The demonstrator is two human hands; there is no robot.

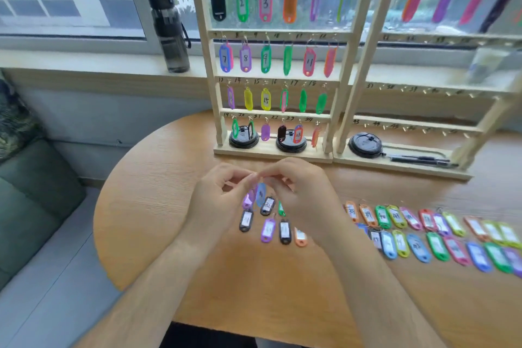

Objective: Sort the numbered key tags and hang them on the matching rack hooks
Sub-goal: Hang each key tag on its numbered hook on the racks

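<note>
Fingertips of your left hand [223,198] and right hand [299,195] meet, both pinching the top of a blue tag [261,194] that hangs between them above the table [169,206]. A purple tag [248,200] dangles just beside it, toward your left hand. Loose tags [268,230] lie beneath your hands, rows of tags [423,234] run off to the right of your right hand, and the rack [271,34] stands beyond your knuckles.
</note>
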